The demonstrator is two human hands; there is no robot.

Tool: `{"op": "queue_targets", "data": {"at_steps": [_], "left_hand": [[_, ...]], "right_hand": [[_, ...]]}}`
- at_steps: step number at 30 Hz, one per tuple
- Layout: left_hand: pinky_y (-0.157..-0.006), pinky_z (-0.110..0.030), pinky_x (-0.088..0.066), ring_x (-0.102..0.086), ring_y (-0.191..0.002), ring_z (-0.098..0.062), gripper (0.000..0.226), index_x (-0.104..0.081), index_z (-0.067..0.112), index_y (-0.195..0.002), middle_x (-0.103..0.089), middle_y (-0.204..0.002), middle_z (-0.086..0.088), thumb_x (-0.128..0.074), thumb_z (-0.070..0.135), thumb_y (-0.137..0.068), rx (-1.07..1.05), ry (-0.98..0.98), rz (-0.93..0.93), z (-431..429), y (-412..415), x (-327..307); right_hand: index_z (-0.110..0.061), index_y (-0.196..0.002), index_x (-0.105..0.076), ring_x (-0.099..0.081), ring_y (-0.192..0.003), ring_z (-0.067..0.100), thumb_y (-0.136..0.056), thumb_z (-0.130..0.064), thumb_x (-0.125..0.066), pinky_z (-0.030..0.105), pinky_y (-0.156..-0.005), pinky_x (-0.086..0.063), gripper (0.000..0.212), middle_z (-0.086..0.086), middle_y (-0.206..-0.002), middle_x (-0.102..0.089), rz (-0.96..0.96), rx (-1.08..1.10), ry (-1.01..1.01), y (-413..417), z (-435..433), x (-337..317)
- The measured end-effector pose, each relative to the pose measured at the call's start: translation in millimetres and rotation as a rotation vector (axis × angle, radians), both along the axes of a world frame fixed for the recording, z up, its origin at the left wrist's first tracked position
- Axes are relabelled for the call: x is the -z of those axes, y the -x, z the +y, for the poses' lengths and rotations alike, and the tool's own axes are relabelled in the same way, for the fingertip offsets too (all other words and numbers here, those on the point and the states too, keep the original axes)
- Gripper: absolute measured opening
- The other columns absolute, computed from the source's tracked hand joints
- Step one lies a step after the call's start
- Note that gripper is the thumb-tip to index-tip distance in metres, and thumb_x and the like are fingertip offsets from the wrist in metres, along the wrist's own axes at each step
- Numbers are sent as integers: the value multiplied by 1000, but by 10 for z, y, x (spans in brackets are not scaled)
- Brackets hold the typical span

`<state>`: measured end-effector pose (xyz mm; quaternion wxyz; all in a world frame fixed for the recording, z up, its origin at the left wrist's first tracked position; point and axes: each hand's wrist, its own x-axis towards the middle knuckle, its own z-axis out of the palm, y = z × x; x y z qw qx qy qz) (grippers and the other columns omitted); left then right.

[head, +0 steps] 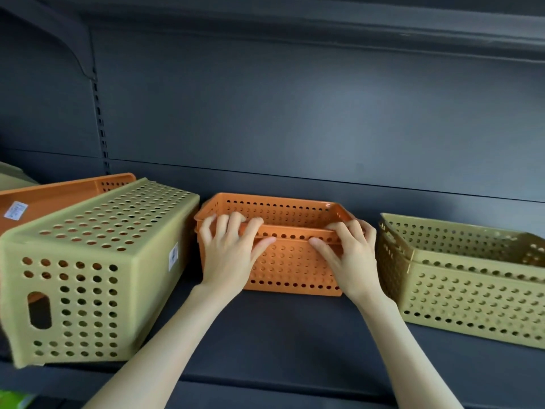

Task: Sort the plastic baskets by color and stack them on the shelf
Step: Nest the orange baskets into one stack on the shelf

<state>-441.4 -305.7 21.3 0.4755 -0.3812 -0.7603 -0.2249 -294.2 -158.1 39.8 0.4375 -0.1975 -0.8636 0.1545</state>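
While my left hand (pixel 228 255) and right hand (pixel 349 255) both grip the near rim of the orange stack (pixel 292 264) between them on the shelf (pixel 280 335), sorting looks about half done. Olive baskets (pixel 472 290) sit nested just right of my right hand. Left of my left hand, an overturned olive basket (pixel 97 261) covers something orange, with another orange basket (pixel 59 193) behind it. Their white stickers (pixel 174 256) are too blurred to read.

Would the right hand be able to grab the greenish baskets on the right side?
Probably yes. The right hand grips the front rim of the orange basket, and the greenish baskets stand right beside it on the same shelf, nothing between them. It would need to let go first.
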Motion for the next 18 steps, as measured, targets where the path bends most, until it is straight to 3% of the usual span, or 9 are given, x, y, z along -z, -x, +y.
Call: {"op": "queue_targets", "data": {"at_steps": [3, 7, 10, 13, 14, 16, 18], "left_hand": [[-88, -45, -29, -53, -86, -29, 46, -64, 16, -99, -59, -88, -8, -42, 56, -89, -26, 49, -1, -11, 12, -39], [-92, -45, -29, -55, -89, -30, 48, -64, 15, -101, -61, -91, -8, -40, 55, -89, -37, 105, -68, -38, -52, -82], [-102, -49, -30, -57, -102, -31, 46, -63, 14, -113, -64, -104, -10, -41, 48, -91, -4, 172, -174, -105, -133, -128], [-110, -46, -21, -43, -128, -31, 45, -52, 12, -131, -53, -132, -13, -50, 35, -93, 56, 198, -278, -234, -283, -243], [-108, -46, -27, -43, -128, -31, 44, -52, 11, -130, -51, -133, -13, -53, 32, -92, 75, 170, -277, -305, -356, -301], [-88, -44, -46, -55, -111, -31, 34, -63, 11, -116, -59, -121, -10, -59, 29, -87, 78, 59, -202, -522, -552, -415], [-76, -40, -50, -59, -100, -26, 31, -66, 13, -106, -62, -109, -4, -53, 33, -87, 63, -36, -136, -792, -708, -489]], "right_hand": [[-13, -111, -59, -23, -131, 26, -86, -47, -56, 39, -95, -39, 42, 3, -128, -51, -52, 39, 0, 5, -9, -45], [-15, -116, -56, -22, -134, 26, -87, -51, -52, 44, -98, -39, 47, 2, -128, -53, -128, 69, 22, -29, -35, -87], [-16, -122, -56, -26, -136, 31, -89, -51, -50, 51, -111, -25, 48, 3, -130, -55, -208, 109, -31, -69, -50, -157], [-15, -125, -55, -32, -136, 30, -92, -39, -52, 52, -116, -9, 41, 5, -131, -55, -227, 109, -88, -124, -138, -221], [-15, -124, -55, -36, -134, 29, -92, -36, -53, 50, -116, -10, 38, 5, -130, -56, -201, 95, -106, -143, -190, -241], [-14, -120, -58, -47, -124, 27, -92, -31, -54, 46, -112, -25, 33, 4, -123, -60, -102, 36, -120, -187, -342, -293], [-13, -115, -61, -55, -112, 20, -92, -28, -55, 32, -93, -42, 28, 2, -116, -63, -6, -68, -70, -207, -535, -366]]}}
